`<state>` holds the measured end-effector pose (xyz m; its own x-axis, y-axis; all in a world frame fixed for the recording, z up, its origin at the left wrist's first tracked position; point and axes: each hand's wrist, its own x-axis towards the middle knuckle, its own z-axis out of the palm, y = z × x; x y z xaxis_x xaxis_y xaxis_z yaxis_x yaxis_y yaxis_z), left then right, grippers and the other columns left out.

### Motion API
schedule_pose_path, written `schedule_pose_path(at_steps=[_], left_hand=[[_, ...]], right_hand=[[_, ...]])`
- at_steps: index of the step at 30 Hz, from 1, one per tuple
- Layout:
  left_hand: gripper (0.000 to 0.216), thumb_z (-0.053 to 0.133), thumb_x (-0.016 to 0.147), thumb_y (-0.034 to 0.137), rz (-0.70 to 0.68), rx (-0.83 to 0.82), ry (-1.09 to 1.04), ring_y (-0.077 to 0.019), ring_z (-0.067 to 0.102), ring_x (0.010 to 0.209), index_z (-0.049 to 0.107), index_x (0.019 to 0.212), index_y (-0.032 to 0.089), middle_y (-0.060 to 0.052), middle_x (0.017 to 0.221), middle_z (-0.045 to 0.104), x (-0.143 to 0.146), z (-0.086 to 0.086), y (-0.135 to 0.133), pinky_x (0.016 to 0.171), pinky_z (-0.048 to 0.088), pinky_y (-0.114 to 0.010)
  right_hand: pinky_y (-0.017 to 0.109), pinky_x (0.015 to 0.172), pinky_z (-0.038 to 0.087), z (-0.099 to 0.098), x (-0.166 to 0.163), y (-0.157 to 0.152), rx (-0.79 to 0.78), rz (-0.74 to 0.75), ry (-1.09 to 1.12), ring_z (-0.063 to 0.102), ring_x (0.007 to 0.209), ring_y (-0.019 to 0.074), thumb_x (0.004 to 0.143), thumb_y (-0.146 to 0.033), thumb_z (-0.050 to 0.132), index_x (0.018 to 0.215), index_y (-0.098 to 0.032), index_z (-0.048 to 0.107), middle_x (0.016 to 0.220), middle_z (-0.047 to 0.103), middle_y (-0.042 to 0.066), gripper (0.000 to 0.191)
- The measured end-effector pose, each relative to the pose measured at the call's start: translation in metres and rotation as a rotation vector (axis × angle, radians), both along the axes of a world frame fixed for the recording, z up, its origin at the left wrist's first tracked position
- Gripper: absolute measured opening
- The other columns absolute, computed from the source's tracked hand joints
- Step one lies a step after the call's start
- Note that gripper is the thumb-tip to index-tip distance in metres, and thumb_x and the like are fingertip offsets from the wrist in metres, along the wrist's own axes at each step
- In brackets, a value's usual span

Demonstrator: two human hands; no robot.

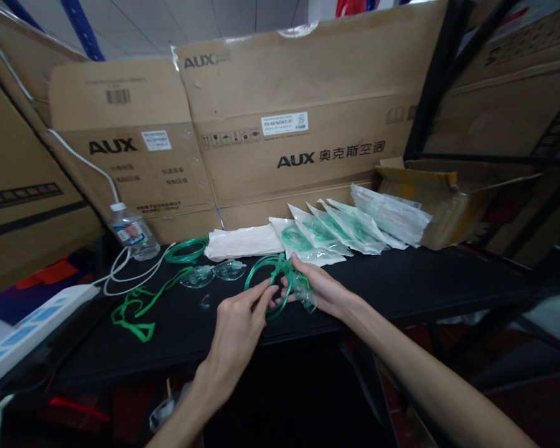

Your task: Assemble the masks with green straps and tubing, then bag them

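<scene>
Near the front edge of the black table, my right hand (324, 286) is closed around a clear oxygen mask (308, 298) and part of its coiled green tubing (260, 266). My left hand (242, 311) pinches at the loop from the left side; its fingertips close on the tubing. Left of my hands lie two more clear masks (198, 277) and another green tubing coil (186, 250). Loose green elastic straps (140, 311) are spread out farther left. Behind my hands, several white-backed packets (303, 239) with green tubing inside lean in an overlapping row.
A stack of flat white pouches (245, 242) lies beside the packets. An opened cardboard box (452, 205) stands at the right. On the left are a plastic bottle (133, 233), white cables and a power strip (37, 330). Large cardboard sheets (317, 81) wall the back.
</scene>
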<state>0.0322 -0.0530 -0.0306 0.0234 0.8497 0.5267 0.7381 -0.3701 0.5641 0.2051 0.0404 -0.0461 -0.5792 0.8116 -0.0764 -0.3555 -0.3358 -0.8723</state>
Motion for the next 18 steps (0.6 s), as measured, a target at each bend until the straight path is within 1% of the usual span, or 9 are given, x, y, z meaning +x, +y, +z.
schedule_pose_path(at_steps=[3,5,8,10,12,15,17,18], left_hand=[[0.028,0.057,0.100,0.026,0.025,-0.015,0.179,-0.0181,0.074,0.067,0.072,0.123,0.018,-0.003,0.084,0.079,0.016,0.004,0.019,0.065,0.054,-0.025],[0.027,0.054,0.101,0.024,0.033,-0.017,0.241,-0.0221,0.075,0.077,0.073,0.119,0.016,-0.007,0.087,0.079,0.022,0.006,0.027,0.069,0.054,-0.028],[0.027,0.050,0.101,0.019,0.023,-0.023,0.311,-0.0246,0.075,0.078,0.076,0.108,0.014,-0.011,0.090,0.078,0.028,0.009,0.032,0.069,0.053,-0.030],[0.027,0.049,0.101,0.017,0.003,-0.031,0.351,-0.0244,0.075,0.078,0.076,0.102,0.014,-0.011,0.091,0.078,0.031,0.011,0.031,0.070,0.053,-0.030],[0.026,0.050,0.100,0.017,-0.024,-0.039,0.376,-0.0233,0.076,0.082,0.077,0.101,0.016,-0.010,0.093,0.079,0.033,0.013,0.030,0.074,0.053,-0.028],[0.025,0.053,0.099,0.022,-0.049,-0.056,0.392,-0.0201,0.076,0.087,0.078,0.098,0.022,-0.004,0.093,0.080,0.024,0.020,0.029,0.077,0.052,-0.024],[0.028,0.052,0.101,0.030,0.001,-0.065,0.392,-0.0203,0.077,0.087,0.079,0.097,0.025,-0.003,0.092,0.081,0.005,0.030,0.032,0.076,0.052,-0.024],[0.033,0.048,0.102,0.033,0.058,-0.067,0.389,-0.0221,0.077,0.088,0.080,0.097,0.025,-0.004,0.094,0.081,-0.007,0.036,0.035,0.076,0.052,-0.026]], right_hand=[[0.030,0.063,0.063,0.000,-0.006,-0.005,0.012,-0.053,-0.012,0.067,0.060,0.0138,0.099,-0.056,0.053,0.090,-0.015,0.065,0.072,0.068,0.002,0.043],[0.028,0.061,0.062,0.001,-0.008,-0.007,0.021,-0.094,-0.028,0.066,0.061,0.0131,0.093,-0.056,0.064,0.090,-0.016,0.065,0.073,0.069,0.002,0.039],[0.022,0.056,0.058,0.001,-0.011,-0.009,0.030,-0.174,-0.053,0.063,0.063,0.0118,0.080,-0.047,0.080,0.088,-0.018,0.064,0.074,0.067,-0.001,0.034],[0.019,0.054,0.055,0.000,-0.013,-0.010,0.039,-0.228,-0.053,0.062,0.063,0.0112,0.075,-0.044,0.083,0.086,-0.019,0.064,0.072,0.064,-0.003,0.034],[0.017,0.053,0.053,-0.001,-0.016,-0.011,0.051,-0.278,-0.045,0.062,0.063,0.0106,0.072,-0.044,0.083,0.085,-0.019,0.063,0.071,0.063,-0.004,0.034],[0.018,0.050,0.052,-0.003,-0.020,-0.012,0.056,-0.333,-0.061,0.060,0.059,0.0103,0.073,-0.044,0.081,0.083,-0.019,0.061,0.070,0.061,-0.004,0.033],[0.021,0.048,0.053,-0.004,-0.021,-0.012,0.049,-0.344,-0.075,0.059,0.055,0.0105,0.076,-0.045,0.077,0.083,-0.019,0.060,0.070,0.060,-0.004,0.032],[0.023,0.049,0.054,-0.004,-0.022,-0.013,0.047,-0.344,-0.076,0.060,0.054,0.0107,0.078,-0.045,0.075,0.084,-0.019,0.060,0.070,0.060,-0.004,0.031]])
